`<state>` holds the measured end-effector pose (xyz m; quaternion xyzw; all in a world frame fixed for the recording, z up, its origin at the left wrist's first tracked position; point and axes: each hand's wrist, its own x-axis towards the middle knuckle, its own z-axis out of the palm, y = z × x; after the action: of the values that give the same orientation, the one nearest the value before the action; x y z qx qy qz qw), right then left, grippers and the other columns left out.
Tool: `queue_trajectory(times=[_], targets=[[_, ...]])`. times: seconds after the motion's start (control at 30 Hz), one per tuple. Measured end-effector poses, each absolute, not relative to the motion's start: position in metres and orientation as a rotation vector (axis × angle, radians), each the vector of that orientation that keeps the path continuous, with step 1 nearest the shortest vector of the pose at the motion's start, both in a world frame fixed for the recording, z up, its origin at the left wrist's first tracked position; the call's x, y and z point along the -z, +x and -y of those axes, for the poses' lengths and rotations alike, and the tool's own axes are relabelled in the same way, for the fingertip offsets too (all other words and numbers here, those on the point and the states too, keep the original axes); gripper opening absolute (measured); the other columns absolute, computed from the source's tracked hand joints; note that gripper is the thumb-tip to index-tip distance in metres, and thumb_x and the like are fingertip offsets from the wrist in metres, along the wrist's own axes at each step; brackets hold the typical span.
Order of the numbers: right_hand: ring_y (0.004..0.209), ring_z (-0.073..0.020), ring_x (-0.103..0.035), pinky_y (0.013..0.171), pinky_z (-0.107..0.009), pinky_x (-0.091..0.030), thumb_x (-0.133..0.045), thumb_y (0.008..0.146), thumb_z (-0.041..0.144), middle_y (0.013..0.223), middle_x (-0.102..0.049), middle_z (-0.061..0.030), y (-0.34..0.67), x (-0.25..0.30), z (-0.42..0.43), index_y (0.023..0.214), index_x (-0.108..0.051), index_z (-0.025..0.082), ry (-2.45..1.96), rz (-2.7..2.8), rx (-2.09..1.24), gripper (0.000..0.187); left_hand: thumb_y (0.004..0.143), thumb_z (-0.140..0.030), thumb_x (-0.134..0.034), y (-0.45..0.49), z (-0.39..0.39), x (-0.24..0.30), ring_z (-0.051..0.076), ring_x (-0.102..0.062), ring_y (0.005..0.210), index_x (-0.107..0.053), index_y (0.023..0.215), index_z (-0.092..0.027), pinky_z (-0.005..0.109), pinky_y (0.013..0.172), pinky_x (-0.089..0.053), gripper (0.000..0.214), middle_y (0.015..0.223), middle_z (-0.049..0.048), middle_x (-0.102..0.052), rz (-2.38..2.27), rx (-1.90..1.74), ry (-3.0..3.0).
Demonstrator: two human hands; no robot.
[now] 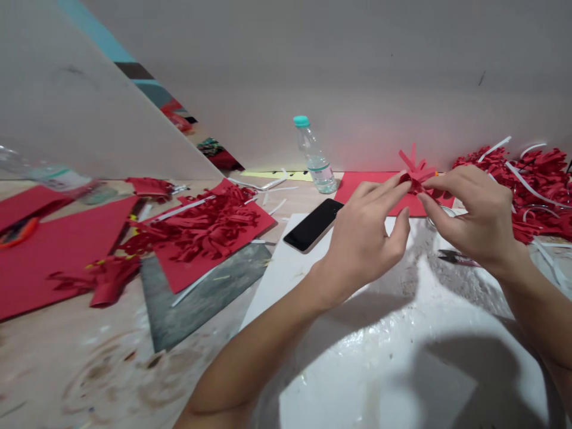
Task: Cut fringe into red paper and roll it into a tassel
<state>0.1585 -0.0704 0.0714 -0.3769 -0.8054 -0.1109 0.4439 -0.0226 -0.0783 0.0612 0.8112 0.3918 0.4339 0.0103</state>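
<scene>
Between my fingertips is a red fringed foam piece point(419, 171), its cut strips fanning upward. My left hand point(363, 229) pinches it from the left, thumb held away from the index finger. From the other side, my right hand point(476, 208) grips its edge with thumb and bent fingers. Both hands are raised over the far part of a white board point(384, 369). A flat red sheet point(351, 183) lies behind them. Below my right hand, a metal tool's pointed tips point(451, 256) show; the hand and wrist cover the rest.
A black phone point(313, 226) and a water bottle point(318, 161) stand left of my hands. Red fringed pieces heap at right point(543, 185) and on a red sheet point(257, 219) over a grey slab point(179, 319). Orange-handled scissors point(22, 232) lie far left. A pale partition point(268, 71) rises behind.
</scene>
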Motion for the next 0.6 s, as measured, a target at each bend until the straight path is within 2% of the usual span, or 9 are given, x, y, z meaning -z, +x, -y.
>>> queue_trajectory(times=[0.13,0.23,0.4,0.6], targets=[[0.085,-0.0278,-0.062,0.079,-0.046,-0.047,-0.059,0.089,0.025,0.088,-0.070,-0.0070,0.1600,-0.0705,0.0695,0.093,-0.069,0.029,-0.937,1.937,0.342,0.012,0.088,-0.023,-0.053,-0.0237,0.0787,-0.0614,0.027,-0.054,0.124,-0.058,0.130,-0.023,0.045,0.102,-0.047,0.042,0.141,0.0090,-0.055,-1.058,-1.298,2.432],[0.087,-0.0296,-0.062,0.080,-0.049,-0.047,-0.059,0.090,0.027,0.090,-0.069,-0.0088,0.1605,-0.0701,0.0688,0.096,-0.069,0.030,-0.955,1.890,0.358,0.013,0.088,-0.026,-0.055,-0.0243,0.0781,-0.0593,0.029,-0.044,0.136,-0.053,0.136,-0.025,0.047,0.106,-0.044,0.047,0.148,0.0097,-0.047,-0.967,-1.263,2.390],[0.092,-0.0319,-0.061,0.079,-0.051,-0.047,-0.059,0.089,0.030,0.092,-0.069,-0.0100,0.1618,-0.0681,0.0667,0.100,-0.070,0.031,-0.968,1.837,0.350,0.015,0.088,-0.028,-0.055,-0.0241,0.0789,-0.0567,0.032,-0.036,0.141,-0.047,0.140,-0.029,0.047,0.102,-0.048,0.052,0.152,0.0087,-0.043,-0.893,-1.229,2.323],[0.095,-0.0327,-0.059,0.079,-0.052,-0.045,-0.063,0.086,0.028,0.095,-0.068,-0.0099,0.1630,-0.0647,0.0644,0.093,-0.071,0.031,-0.949,1.906,0.302,0.011,0.087,-0.023,-0.054,-0.0256,0.0796,-0.0566,0.030,-0.031,0.144,-0.041,0.146,-0.028,0.048,0.109,-0.044,0.060,0.154,0.0084,-0.038,-0.817,-1.146,2.207]])
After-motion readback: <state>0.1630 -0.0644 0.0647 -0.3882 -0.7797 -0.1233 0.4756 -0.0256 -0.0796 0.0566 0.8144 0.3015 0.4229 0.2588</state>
